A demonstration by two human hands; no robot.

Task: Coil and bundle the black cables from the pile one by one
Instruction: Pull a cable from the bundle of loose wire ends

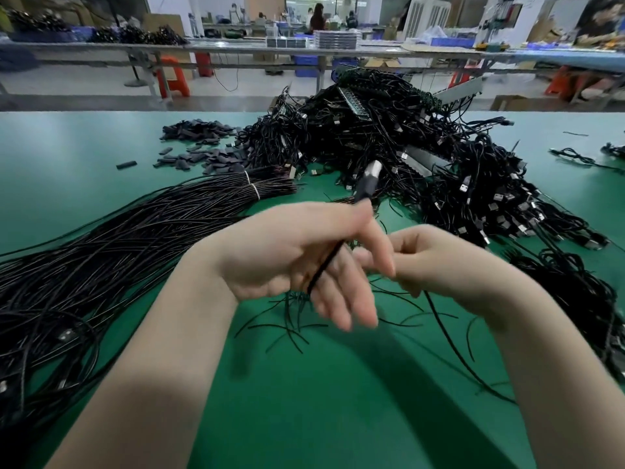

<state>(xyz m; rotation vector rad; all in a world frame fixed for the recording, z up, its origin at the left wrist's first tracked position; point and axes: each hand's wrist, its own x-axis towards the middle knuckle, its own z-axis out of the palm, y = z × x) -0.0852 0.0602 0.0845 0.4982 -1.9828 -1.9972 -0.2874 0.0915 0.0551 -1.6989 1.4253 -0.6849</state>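
My left hand (304,252) is raised above the green table (321,384) and holds a black cable (326,262) between thumb and fingers. The cable's silver USB plug (370,174) sticks up past the thumb. Just to the right, my right hand (436,262) has its fingers curled round the same thin cable, which trails down to the table at the right. The big pile of tangled black cables (389,147) lies behind both hands.
A long bundle of straight black cables (118,252) tied with white bands covers the left side. Small black sleeves (199,143) are scattered at the back left. Loose short wires (291,319) lie under my hands. Benches and people are in the background.
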